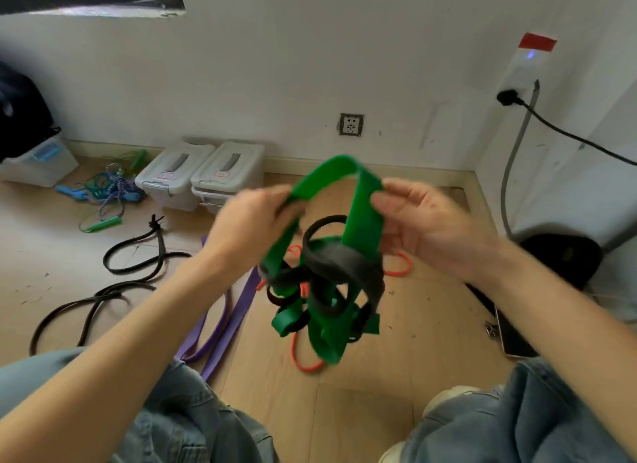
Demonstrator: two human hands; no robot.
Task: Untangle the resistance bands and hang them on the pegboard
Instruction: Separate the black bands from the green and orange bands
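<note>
knees (193,424) bent | both hands pinch green band (362,214) aloft

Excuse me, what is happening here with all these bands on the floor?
A person sitting on the wooden floor holds up a wide green band with both hands: the left hand grips one side of its top loop, the right hand pinches the other. Below, the green band is knotted with a black band, so the untangling is not finished. A purple band, an orange band and black ropes lie on the floor. No pegboard is in view.
</note>
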